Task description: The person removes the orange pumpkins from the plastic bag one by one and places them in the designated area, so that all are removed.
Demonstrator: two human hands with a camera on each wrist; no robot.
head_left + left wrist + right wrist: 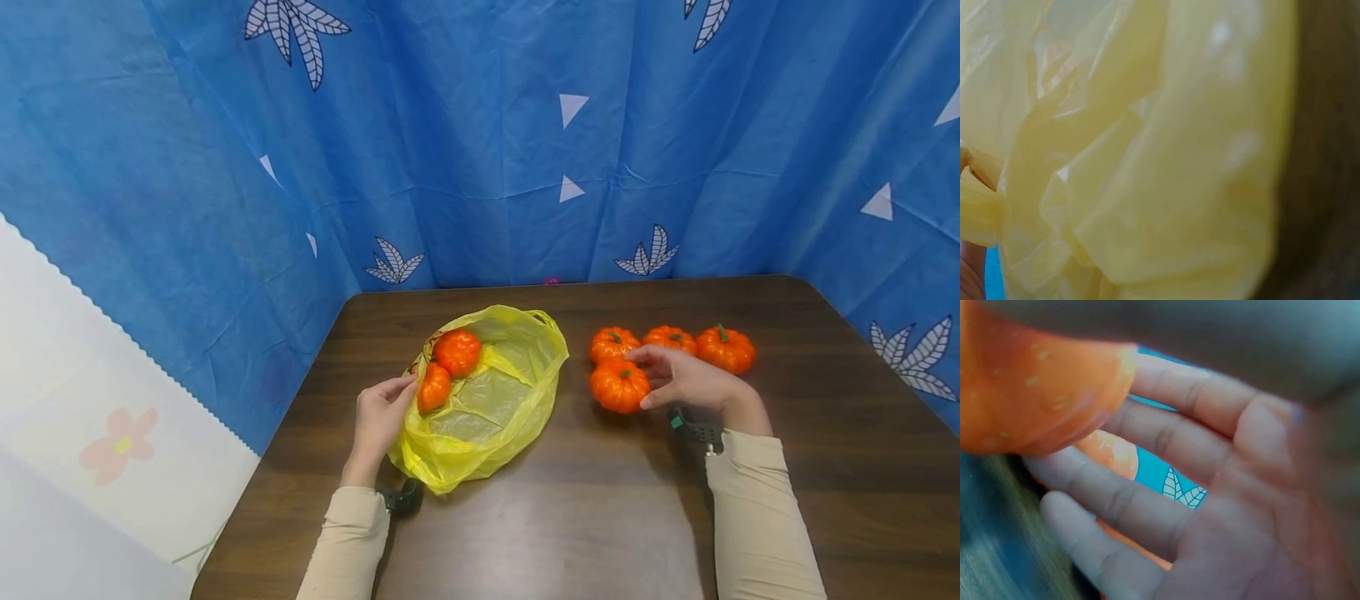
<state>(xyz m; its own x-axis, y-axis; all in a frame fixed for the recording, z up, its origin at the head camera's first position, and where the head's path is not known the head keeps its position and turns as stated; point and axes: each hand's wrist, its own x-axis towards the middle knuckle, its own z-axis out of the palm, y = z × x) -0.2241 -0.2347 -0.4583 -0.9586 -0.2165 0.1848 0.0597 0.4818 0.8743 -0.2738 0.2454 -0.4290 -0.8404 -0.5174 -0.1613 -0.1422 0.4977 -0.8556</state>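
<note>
A yellow plastic bag [517, 425] lies with its mouth spread wide on the table, and two small orange pumpkins [457, 352] sit at its left inner side. My left hand [378, 417] pinches the bag's left rim. Yellow film [1166, 187] fills most of the left wrist view. To the right of the bag, my right hand [693, 383] holds another small pumpkin [619, 386] between thumb and fingers. In the right wrist view this pumpkin [1041, 394] touches the fingers, which are partly bent; the thumb looms blurred above.
Behind the right hand stand three more pumpkins: a left one [613, 343], a middle one [670, 336] and a right one [726, 350]. The dark wooden table [570, 533] ends at a blue patterned curtain [480, 150] at the back and sides.
</note>
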